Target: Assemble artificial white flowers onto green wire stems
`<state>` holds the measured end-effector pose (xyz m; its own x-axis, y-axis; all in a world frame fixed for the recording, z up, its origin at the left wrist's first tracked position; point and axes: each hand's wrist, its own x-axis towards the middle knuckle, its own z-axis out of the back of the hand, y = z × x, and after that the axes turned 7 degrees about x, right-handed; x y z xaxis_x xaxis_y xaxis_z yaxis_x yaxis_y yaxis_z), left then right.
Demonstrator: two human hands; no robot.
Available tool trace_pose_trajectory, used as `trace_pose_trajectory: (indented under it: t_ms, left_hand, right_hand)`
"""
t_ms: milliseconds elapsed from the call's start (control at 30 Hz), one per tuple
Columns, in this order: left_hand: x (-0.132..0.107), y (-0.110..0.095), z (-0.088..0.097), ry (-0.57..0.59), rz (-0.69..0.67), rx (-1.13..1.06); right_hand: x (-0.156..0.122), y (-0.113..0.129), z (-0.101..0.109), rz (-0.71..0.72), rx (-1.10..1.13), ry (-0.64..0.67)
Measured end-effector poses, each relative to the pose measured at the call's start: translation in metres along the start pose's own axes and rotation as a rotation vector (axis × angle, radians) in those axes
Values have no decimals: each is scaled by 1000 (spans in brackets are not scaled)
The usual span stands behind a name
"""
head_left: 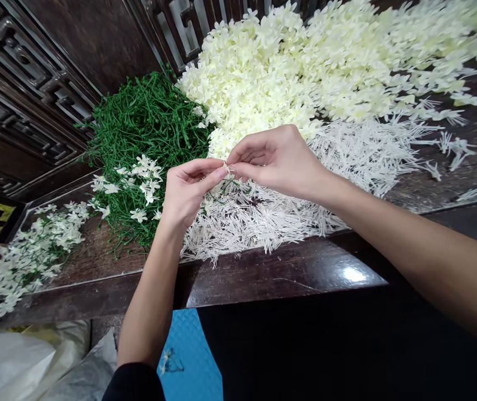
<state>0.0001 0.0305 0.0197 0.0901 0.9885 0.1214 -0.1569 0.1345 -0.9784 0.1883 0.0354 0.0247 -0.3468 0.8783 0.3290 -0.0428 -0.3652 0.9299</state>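
My left hand and my right hand meet above the dark wooden table, fingertips pinched together on a small white flower piece. Right under the hands lies a heap of thin white stamen pieces. Behind them spreads a large pile of cream artificial flower heads. To the left sits a tangle of green plastic stems, with several finished white-flowered stems lying on its near side.
More finished flower sprigs lie at the table's left end. Carved dark wood panels stand behind the table. White plastic bags and a blue mat are on the floor below the table's front edge.
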Motion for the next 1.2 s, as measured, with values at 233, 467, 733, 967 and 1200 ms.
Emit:
trace_pose_trajectory:
  t_ms: [233,467,733,967,1200]
  left_hand:
    - [0,-5,0,-58,-5,-34]
    - [-1,-6,-2,56,-39,-92]
    - [-1,-3,-1,-16,-14,-3]
    - [0,-2,1,13,-23,-26]
    - [3,1,0,-20,-158,45]
  right_hand:
    - [1,4,2,-8,88,-40]
    - [1,1,-1,-39,102,70]
    - [1,3,6,-61,126,83]
    - [2,3,7,-84,100,71]
    - [1,5,4,-114,94,98]
